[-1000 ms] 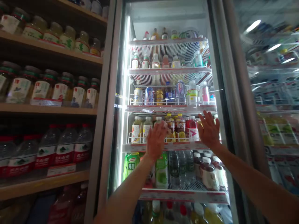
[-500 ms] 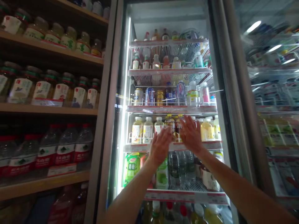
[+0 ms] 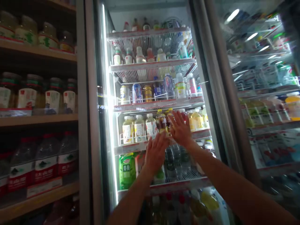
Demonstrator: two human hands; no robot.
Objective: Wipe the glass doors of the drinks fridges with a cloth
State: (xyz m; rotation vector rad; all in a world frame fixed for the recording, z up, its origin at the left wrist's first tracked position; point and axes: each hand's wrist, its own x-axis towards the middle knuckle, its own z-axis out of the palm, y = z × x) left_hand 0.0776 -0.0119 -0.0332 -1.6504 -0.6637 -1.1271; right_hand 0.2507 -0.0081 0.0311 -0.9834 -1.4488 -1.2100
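My left hand [image 3: 156, 151] is raised with its palm forward and fingers stretched, holding nothing. Slightly higher and to its right, my right hand [image 3: 180, 128] is also open and bare. Both are in front of a lit drinks fridge [image 3: 154, 65], and I cannot tell whether either touches its glass. Behind the right fingers stand yellow-capped brown bottles [image 3: 161, 120] and pale yellow bottles [image 3: 197, 120]. White-capped bottles [image 3: 140, 128] share that shelf, left of the hands. A green pouch [image 3: 127, 171] stands on the shelf below; clear bottles [image 3: 170, 162] are partly hidden by my arms.
Wooden shelves [image 3: 38, 120] at the left hold labelled jars [image 3: 27, 90] and red-capped water bottles [image 3: 46, 156]. A metal frame post [image 3: 225, 84] separates this fridge from another glass-fronted cooler [image 3: 269, 128] at the right. Cans [image 3: 136, 93] and small bottles fill the upper racks.
The view has turned right, so the fridge and left shelves shift leftward and more of the right cooler shows. Both hands stay raised and open before the same shelves.
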